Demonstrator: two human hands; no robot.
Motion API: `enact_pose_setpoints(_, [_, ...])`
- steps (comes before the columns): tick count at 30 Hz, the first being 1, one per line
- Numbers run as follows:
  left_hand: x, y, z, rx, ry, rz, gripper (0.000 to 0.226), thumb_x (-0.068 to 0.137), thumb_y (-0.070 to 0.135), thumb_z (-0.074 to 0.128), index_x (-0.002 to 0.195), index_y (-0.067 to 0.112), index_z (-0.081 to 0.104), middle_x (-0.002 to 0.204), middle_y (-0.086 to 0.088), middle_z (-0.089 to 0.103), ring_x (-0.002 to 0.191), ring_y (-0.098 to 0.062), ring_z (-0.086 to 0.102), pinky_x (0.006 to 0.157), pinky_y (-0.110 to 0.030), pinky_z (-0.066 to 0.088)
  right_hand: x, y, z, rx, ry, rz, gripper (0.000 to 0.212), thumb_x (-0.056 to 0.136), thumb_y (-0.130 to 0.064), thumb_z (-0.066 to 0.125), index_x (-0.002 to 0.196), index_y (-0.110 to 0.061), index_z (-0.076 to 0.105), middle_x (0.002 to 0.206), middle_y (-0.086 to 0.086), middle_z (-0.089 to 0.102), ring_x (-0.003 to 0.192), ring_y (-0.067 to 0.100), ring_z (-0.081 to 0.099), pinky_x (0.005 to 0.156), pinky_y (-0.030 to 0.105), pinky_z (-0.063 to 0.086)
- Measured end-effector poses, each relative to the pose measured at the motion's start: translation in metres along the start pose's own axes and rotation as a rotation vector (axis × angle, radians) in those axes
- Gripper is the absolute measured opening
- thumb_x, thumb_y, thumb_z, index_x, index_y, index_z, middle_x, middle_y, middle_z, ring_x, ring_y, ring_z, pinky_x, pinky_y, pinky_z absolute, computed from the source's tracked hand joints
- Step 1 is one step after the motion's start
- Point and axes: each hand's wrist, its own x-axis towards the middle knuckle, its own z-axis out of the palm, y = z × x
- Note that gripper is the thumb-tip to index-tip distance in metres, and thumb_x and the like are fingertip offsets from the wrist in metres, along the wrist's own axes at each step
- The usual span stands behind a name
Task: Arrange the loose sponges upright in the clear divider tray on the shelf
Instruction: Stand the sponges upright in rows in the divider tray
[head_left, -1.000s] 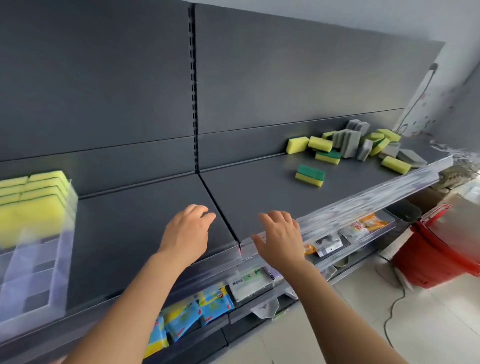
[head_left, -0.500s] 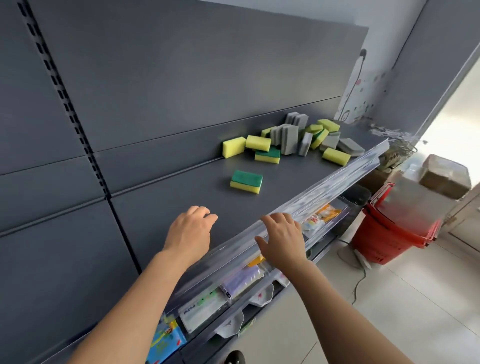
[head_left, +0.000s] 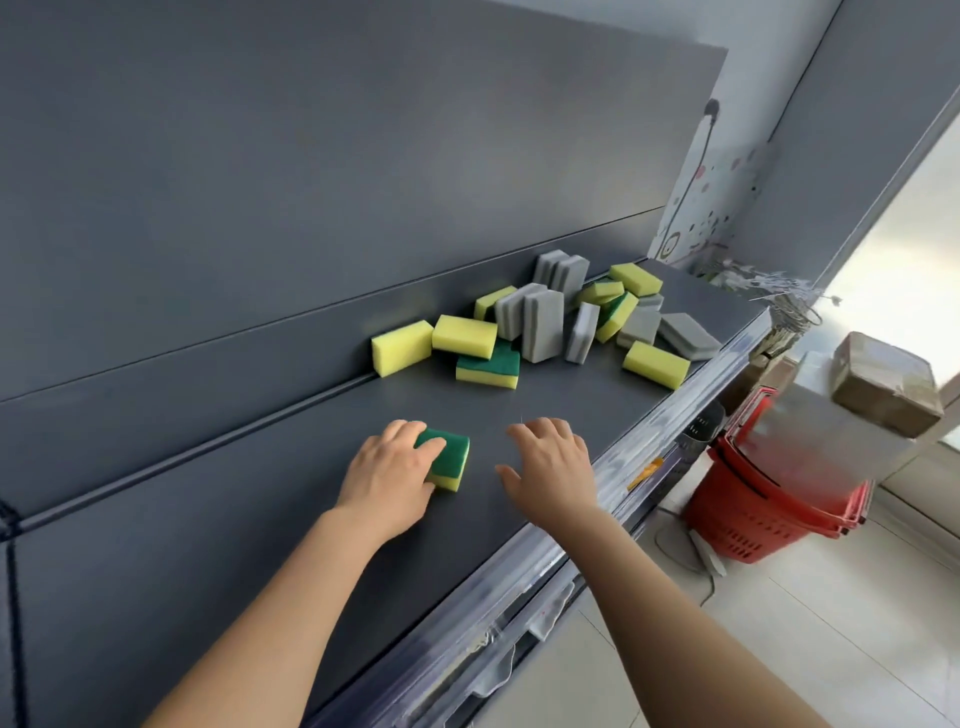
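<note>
Left hand (head_left: 387, 475) sits over lone green/yellow sponge (head_left: 450, 457) at frame centre, fingers curled on its near-left edge, thumb at its lower corner. Grip looks partly closed on it; sponge appears flat on shelf (head_left: 218, 519), so contact yes, lift not confirmed. Right hand (head_left: 553, 467) hovers just right of the sponge, fingers spread, holding nothing.

Rest of loose sponges: pile (head_left: 545, 322) at upper right of centre, against back panel. Yellow, green-topped and grey ones mixed; some grey ones on edge and leaning on each other, others flat. One yellow sponge (head_left: 655, 365) lies near shelf front lip.

Clear divider tray: not in frame, location can't tell.

Risks, judged:
- Grip is one-sided. Foam squashes, so a pinch at the edge could let the sponge pivot or slip out on lift.
- Carry to an unseen tray means a turn away w/ sponge in hand; loose hold could drop it past front lip toward red basket (head_left: 763, 514) at right.
- Leaning grey ones prob. topple domino-style if pile is nudged.
- Yellow one near lip could be knocked off by a careless reach w/ right hand.
- Soft foam may flop over in tray unless packed snug.
</note>
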Motion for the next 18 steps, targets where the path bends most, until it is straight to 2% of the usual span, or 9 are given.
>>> enact_pose_setpoints(4, [0.025, 0.000, 0.009, -0.004, -0.058, 0.003, 0.067, 0.088, 0.044, 0.058, 0.145, 0.026, 0.028, 0.149, -0.001, 0.030, 0.138, -0.020, 0.022, 0.107, -0.036, 0.030, 0.037, 0.009, 0.009, 0.009, -0.014, -0.014, 0.047, 0.089, -0.042, 0.056, 0.130, -0.021, 0.047, 0.130, 0.002, 0.048, 0.126, 0.025, 0.036, 0.100, 0.035, 0.031])
enact_pose_setpoints(6, [0.035, -0.002, 0.011, -0.010, -0.065, -0.007, 0.067, 0.087, 0.047, 0.059, 0.144, 0.027, 0.029, 0.146, 0.002, 0.033, 0.137, -0.018, 0.024, 0.106, -0.035, 0.030, 0.055, 0.012, 0.013, 0.023, -0.014, -0.022, 0.049, 0.088, -0.041, 0.057, 0.131, -0.020, 0.046, 0.132, 0.003, 0.046, 0.126, 0.025, 0.035, 0.101, 0.036, 0.031])
enact_pose_setpoints(10, [0.050, 0.000, 0.009, -0.039, -0.024, -0.065, 0.053, 0.087, 0.043, 0.060, 0.134, 0.028, 0.042, 0.132, 0.006, 0.044, 0.124, -0.017, 0.037, 0.098, -0.032, 0.035, 0.089, 0.021, 0.020, 0.051, -0.020, -0.061, 0.054, 0.087, -0.040, 0.059, 0.133, -0.018, 0.043, 0.144, 0.007, 0.036, 0.134, 0.026, 0.029, 0.104, 0.038, 0.031])
enact_pose_setpoints(15, [0.063, 0.007, 0.008, -0.074, 0.017, -0.199, 0.039, 0.087, 0.043, 0.059, 0.120, 0.027, 0.049, 0.116, 0.004, 0.046, 0.108, -0.017, 0.044, 0.089, -0.032, 0.039, 0.126, 0.034, 0.029, 0.118, -0.102, -0.112, 0.070, 0.089, -0.036, 0.058, 0.147, -0.019, 0.023, 0.158, 0.004, 0.013, 0.145, 0.023, 0.010, 0.112, 0.038, 0.023])
enact_pose_setpoints(18, [0.069, 0.010, 0.008, -0.087, 0.035, -0.272, 0.034, 0.087, 0.046, 0.058, 0.115, 0.029, 0.050, 0.111, 0.006, 0.046, 0.105, -0.016, 0.045, 0.088, -0.032, 0.037, 0.141, 0.042, 0.037, 0.124, -0.155, -0.160, 0.071, 0.091, -0.036, 0.055, 0.149, -0.020, 0.018, 0.158, 0.004, 0.012, 0.145, 0.023, 0.008, 0.113, 0.036, 0.022])
